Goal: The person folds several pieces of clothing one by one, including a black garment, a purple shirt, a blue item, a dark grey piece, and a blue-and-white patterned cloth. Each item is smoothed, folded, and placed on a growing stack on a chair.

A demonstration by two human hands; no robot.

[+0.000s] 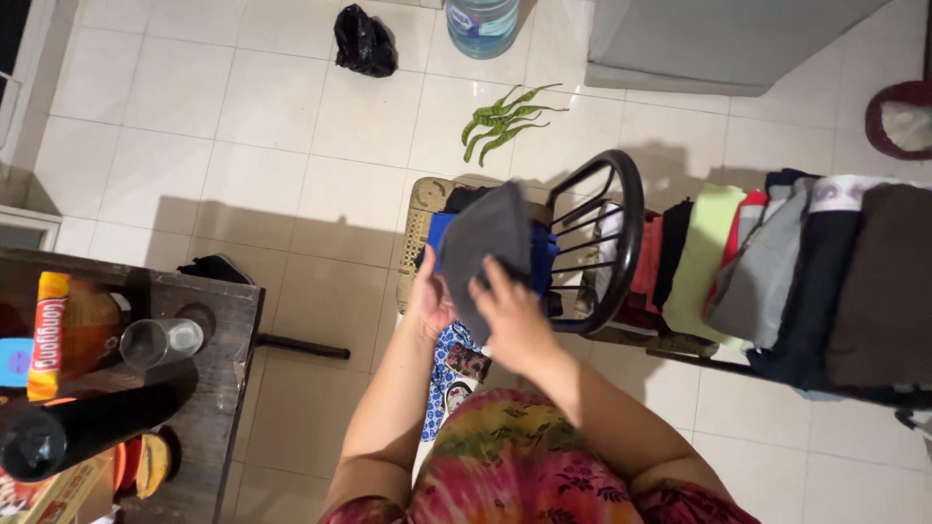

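A dark grey folded cloth [488, 238] is held over a chair seat by both hands. My left hand [428, 299] grips its lower left edge. My right hand [512, 315] presses on its lower right part. Under the cloth lie a blue garment [540, 254] and other dark clothes on a woven chair seat [419, 215]. The chair's black curved backrest [621, 238] stands to the right of the hands. A blue-and-white patterned fabric [449, 361] hangs below the hands.
Several folded garments [777, 272] hang over a rail at right. A dark wooden table [209, 378] at left bears a glass, a black cylinder and a packet. Green chillies [505, 121], a black bag [364, 41] and a water bottle [482, 24] lie on the tiled floor.
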